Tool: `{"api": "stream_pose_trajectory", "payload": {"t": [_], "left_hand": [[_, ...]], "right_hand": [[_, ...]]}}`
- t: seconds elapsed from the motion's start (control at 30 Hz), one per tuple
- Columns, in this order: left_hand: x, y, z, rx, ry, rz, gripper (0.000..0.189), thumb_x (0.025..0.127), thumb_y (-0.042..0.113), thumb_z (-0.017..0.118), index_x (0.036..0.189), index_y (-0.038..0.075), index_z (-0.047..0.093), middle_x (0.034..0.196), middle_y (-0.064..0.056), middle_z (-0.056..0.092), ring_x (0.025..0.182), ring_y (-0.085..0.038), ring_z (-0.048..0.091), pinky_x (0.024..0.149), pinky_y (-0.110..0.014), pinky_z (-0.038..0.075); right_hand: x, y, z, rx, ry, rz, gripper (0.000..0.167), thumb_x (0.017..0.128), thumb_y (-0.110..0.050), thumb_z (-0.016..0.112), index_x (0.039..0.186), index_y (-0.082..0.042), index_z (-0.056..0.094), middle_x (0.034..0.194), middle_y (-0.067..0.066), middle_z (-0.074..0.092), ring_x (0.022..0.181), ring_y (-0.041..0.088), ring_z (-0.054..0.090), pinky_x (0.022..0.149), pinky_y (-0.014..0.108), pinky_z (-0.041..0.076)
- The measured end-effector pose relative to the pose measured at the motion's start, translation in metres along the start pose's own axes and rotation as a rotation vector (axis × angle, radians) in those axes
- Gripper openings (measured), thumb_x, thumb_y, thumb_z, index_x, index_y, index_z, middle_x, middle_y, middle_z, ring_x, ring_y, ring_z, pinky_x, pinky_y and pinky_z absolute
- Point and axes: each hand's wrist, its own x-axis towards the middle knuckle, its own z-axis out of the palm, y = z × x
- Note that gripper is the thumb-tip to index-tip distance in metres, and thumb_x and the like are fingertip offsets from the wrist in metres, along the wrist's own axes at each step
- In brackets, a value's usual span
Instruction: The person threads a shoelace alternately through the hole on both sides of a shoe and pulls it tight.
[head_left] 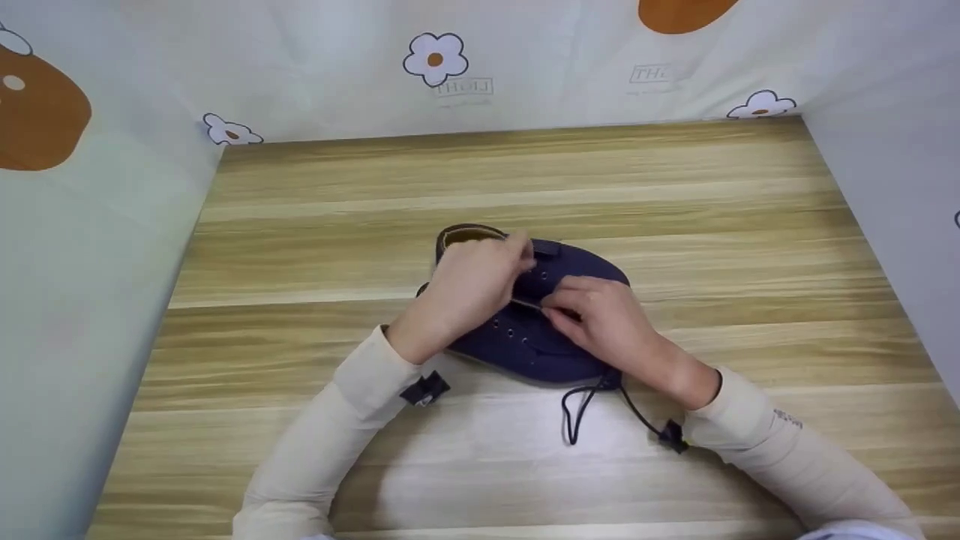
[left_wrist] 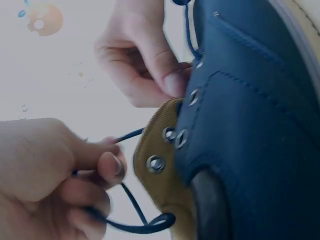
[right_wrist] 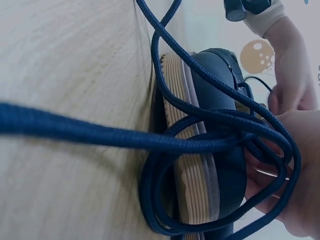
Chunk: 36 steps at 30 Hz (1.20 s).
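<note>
A navy shoe (head_left: 592, 262) with a tan lining lies on the wooden table, its toe pointing right. My left hand (head_left: 476, 274) is over the ankle opening; in the left wrist view its thumb and finger pinch a dark blue shoelace (left_wrist: 132, 134) beside the tan flap (left_wrist: 150, 142) with metal eyelets. My right hand (head_left: 611, 315) is over the front of the shoe, thumb and finger pinching at the edge of the lacing opening, close to the eyelets (left_wrist: 194, 96). What lies between those fingertips is hidden. More shoelace (right_wrist: 225, 117) hangs in loose loops before the ribbed sole (right_wrist: 192, 185).
A dark wrist device (head_left: 425, 388) shows beside the left cuff, another (head_left: 673, 435) beside the right. A lace loop (head_left: 574, 420) lies on the table (head_left: 480, 465) near the toe. Pale flower-printed curtains (head_left: 337, 75) enclose the table's back and sides.
</note>
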Motion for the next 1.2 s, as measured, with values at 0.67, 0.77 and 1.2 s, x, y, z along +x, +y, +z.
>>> {"api": "stream_pose_trajectory", "payload": {"t": [0.67, 0.77, 1.2], "left_hand": [[-0.008, -0.008, -0.010, -1.016, 0.426, -0.119, 0.014, 0.106, 0.013, 0.040, 0.104, 0.000, 0.046, 0.075, -0.018, 0.070, 0.063, -0.040, 0.063, 0.058, -0.045, 0.055], [-0.009, -0.008, -0.014, -0.995, 0.390, -0.085, 0.014, 0.106, 0.013, 0.041, 0.104, 0.001, 0.047, 0.073, -0.017, 0.070, 0.064, -0.039, 0.064, 0.061, -0.046, 0.056], [-0.022, -0.011, -0.027, -0.989, 0.542, 0.054, 0.012, 0.098, 0.008, 0.058, 0.099, -0.004, 0.061, 0.088, -0.013, 0.074, 0.076, -0.015, 0.069, 0.069, -0.037, 0.059]], "right_hand": [[0.003, 0.003, -0.001, 0.082, -0.025, 0.076, 0.006, 0.091, -0.012, 0.068, 0.093, -0.013, 0.074, 0.085, -0.002, 0.072, 0.076, 0.011, 0.067, 0.070, 0.031, 0.054], [0.003, 0.003, -0.001, 0.081, -0.022, 0.078, 0.006, 0.092, -0.014, 0.068, 0.093, -0.014, 0.074, 0.086, -0.003, 0.072, 0.076, 0.010, 0.066, 0.070, 0.030, 0.054], [0.001, 0.001, -0.002, 0.076, -0.047, 0.112, 0.007, 0.093, -0.017, 0.066, 0.094, -0.016, 0.073, 0.086, -0.004, 0.071, 0.075, 0.009, 0.063, 0.070, 0.029, 0.052]]}}
